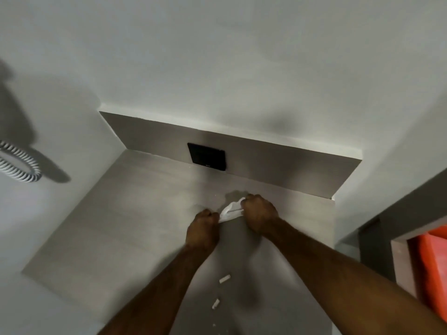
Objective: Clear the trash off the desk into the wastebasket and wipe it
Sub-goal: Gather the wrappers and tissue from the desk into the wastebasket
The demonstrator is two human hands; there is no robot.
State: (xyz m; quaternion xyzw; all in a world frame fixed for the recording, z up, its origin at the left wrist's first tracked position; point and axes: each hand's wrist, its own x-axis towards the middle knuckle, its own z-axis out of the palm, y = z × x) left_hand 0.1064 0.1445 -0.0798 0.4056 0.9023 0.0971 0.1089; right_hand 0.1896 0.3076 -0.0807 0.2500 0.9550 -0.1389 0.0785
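Observation:
A white crumpled tissue (230,211) is stretched between my two fists over the grey desk (135,228). My left hand (202,229) is closed on its near-left end and my right hand (259,212) is closed on its far-right end. A small wet-looking patch (234,195) shows on the desk just beyond the tissue. Two small white scraps lie on the desk between my forearms, one (224,279) nearer the hands and one (215,303) closer to me, with a tiny crumb (214,325) below them.
A black square wall socket (207,156) sits on the grey back panel. White walls enclose the desk alcove on the left, back and right. A coiled white-and-black cord (20,165) hangs at the far left. An orange bag (433,269) lines a container at the right edge.

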